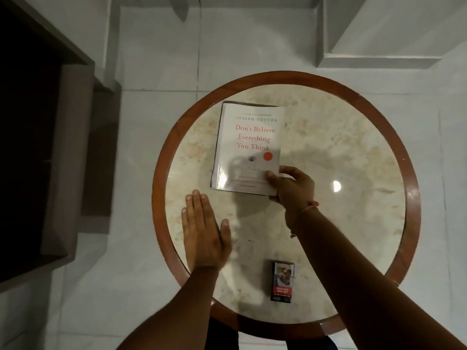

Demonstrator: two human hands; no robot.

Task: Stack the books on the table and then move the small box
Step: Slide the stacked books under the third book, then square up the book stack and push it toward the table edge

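Observation:
A white book (249,145) with red title lettering lies face up on the far left part of the round table (353,152). A darker edge shows along its left and top sides, as of another book beneath it. My right hand (293,184) grips the book's near right corner, thumb on the cover. Flat on the tabletop near the left rim rests my left hand (203,229), fingers together and holding nothing. A small dark box (282,281) with a picture and a red label lies at the near edge of the table, between my forearms.
The table has a marble-like top and a brown wooden rim (161,173). It stands on a pale tiled floor (141,147). A dark wooden piece of furniture (50,122) stands to the left. White steps or ledges (379,46) lie beyond the table.

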